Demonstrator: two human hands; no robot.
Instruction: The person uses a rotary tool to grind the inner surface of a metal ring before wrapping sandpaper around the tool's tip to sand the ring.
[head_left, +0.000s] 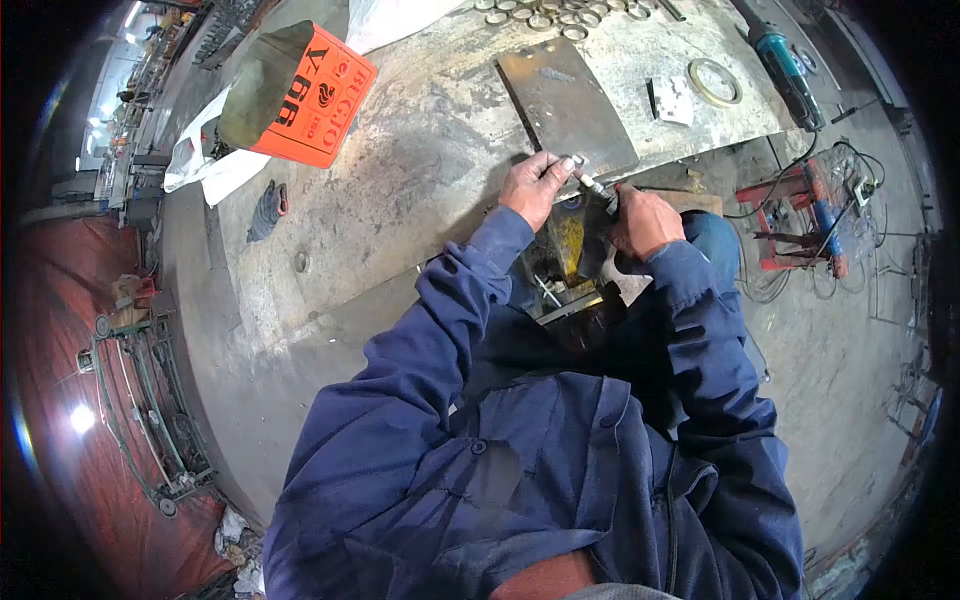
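Note:
My left hand (535, 189) is closed, thumb and fingers pinching a small metal piece (577, 162) at the near end of a dark flat steel plate (568, 100). To its right, my right hand (648, 222) wraps round a slim metal tool (601, 190), whose tip points at the small piece. Whether tip and piece touch is too small to tell. Below the hands is a yellow part (571, 245) among dark metal parts, beside the worktable's edge.
On the worktable (400, 150) stand an orange-red container (318, 100), several metal rings (545, 15), one larger ring (715, 82) and a dark glove-like item (266, 212). A teal power tool (783, 70) with a cable lies at the right. A red stand (800, 215) is on the floor.

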